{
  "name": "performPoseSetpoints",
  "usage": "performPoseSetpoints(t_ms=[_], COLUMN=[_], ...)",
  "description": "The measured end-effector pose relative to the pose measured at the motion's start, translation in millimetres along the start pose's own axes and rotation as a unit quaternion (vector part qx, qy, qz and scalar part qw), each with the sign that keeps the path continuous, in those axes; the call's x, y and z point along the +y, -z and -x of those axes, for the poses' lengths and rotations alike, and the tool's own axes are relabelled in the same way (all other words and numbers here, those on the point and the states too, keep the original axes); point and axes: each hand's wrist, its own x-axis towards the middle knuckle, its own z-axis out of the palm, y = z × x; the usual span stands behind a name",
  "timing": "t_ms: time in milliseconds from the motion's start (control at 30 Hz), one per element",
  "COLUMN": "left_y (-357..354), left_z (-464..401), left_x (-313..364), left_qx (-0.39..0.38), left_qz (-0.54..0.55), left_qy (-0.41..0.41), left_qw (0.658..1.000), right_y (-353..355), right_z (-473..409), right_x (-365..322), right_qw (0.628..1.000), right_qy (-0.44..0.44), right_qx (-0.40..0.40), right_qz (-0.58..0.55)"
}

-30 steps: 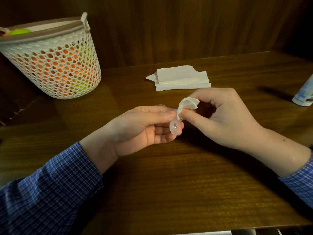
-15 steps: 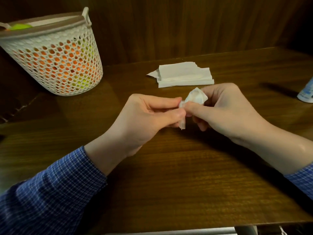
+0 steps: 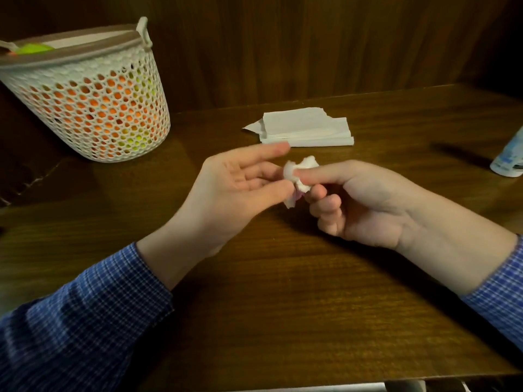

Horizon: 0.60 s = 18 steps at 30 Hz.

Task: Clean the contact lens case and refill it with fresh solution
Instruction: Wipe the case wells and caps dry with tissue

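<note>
Head view: both hands (image 3: 365, 202) pinch crumpled tissue (image 3: 297, 176) above table (image 3: 283, 306)

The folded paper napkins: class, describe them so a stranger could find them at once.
Start at the wooden table, then look toward its far edge, right of the white mesh basket. There the folded paper napkins lie flat in a neat white stack, unlike the crumpled tissue held between the hands.
</note>
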Motion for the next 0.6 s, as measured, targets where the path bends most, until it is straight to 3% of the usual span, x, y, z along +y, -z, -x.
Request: performPoseSetpoints(t_ms=[167, 300, 467, 600], left_y=[19, 24, 19, 14], left_z=[-7, 0, 13, 20], left_x=[1, -11, -21, -26], left_qx=[0.004, -0.014, -0.048, -0.051], left_qz=[0.184, 0.206, 0.008, -0.190], left_qy=[0.107, 0.109, 0.066, 0.009], left_qw=[0.977, 0.972, 0.997, 0.980], right_y=[3, 4, 12, 20], right_z=[-1, -5, -7, -11], right_x=[4, 6, 3, 1], right_qw=[0.981, 0.978, 0.967, 0.960], right_qy=[0.102, 0.109, 0.133, 0.122], right_qx=[0.050, 0.069, 0.124, 0.147], right_qz=[0.158, 0.165, 0.179, 0.205])
